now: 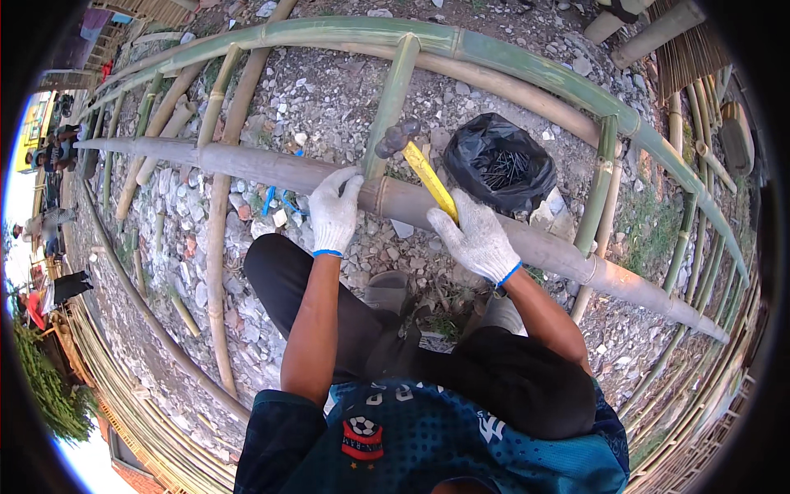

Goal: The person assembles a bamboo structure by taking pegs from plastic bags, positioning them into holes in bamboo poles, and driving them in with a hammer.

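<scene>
A greyish-brown bamboo pole (263,167) runs crosswise in front of me. My left hand (333,216), in a white knit glove with a blue cuff, rests on it beside the end of a green bamboo crosspiece (395,95). Its thumb and fingertips come together; whatever they pinch is too small to make out. My right hand (480,239), gloved alike, grips a hammer by its yellow handle (429,183). The dark hammer head (397,138) is raised over the crosspiece, right of my left hand. Beyond the pole sits a black plastic bag (467,158) holding many nails (504,170).
A long green bamboo pole (527,66) arches across the far side, tied in with several crosspieces. Stones and rubble (288,107) cover the ground. Blue scraps (270,200) lie left of my hand. People (58,156) are far off at the left. More bamboo lies at the right.
</scene>
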`<state>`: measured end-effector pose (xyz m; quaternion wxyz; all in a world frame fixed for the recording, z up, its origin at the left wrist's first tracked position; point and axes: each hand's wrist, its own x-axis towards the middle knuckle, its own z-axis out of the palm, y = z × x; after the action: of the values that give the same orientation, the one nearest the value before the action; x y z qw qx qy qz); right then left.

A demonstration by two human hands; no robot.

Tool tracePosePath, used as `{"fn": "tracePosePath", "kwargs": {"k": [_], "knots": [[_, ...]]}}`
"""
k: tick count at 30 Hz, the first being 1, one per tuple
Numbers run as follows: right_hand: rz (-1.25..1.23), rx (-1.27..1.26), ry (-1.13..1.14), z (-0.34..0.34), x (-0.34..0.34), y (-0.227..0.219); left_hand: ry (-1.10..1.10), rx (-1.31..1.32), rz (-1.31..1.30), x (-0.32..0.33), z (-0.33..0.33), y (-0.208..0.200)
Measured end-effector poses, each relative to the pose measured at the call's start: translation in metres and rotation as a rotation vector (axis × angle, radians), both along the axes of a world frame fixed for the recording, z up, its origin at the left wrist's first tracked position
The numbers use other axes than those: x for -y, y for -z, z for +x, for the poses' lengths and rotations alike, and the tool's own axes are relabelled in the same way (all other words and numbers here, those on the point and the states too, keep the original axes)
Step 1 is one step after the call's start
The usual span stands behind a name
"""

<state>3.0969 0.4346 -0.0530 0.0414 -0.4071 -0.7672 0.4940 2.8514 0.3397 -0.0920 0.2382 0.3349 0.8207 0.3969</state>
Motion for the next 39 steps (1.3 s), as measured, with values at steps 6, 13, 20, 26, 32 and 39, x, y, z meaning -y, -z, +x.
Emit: {"fn": "tracePosePath", "kwargs": {"k": [6, 13, 20, 26, 32, 39], "knots": [[0.101, -0.085, -0.04, -0.019, 0.01, 0.001, 0.194, -0.195, 0.032, 0.004, -0.01, 0.005], [0.265, -0.084, -0.056, -0.025, 0.019, -0.005, 0.236, -0.153, 0.08, 0.006, -0.017, 0.006], [0.348, 0.028, -0.161, -0.029, 0.022, -0.003, 0.265, -0.24, 0.045, 0.006, -0.02, 0.014], [0.223, 0.139, -0.156, -0.024, 0.018, -0.01, 0.253, -0.189, 0.048, 0.004, -0.014, 0.015], [0.451, -0.04, -0.043, -0.029, 0.03, -0.02, 0.253, -0.165, 0.119, 0.005, -0.017, 0.011], [0.591, -0.085, -0.139, -0.034, 0.028, -0.027, -0.06, 0.099, 0.164, 0.018, -0.043, 0.029]]}}
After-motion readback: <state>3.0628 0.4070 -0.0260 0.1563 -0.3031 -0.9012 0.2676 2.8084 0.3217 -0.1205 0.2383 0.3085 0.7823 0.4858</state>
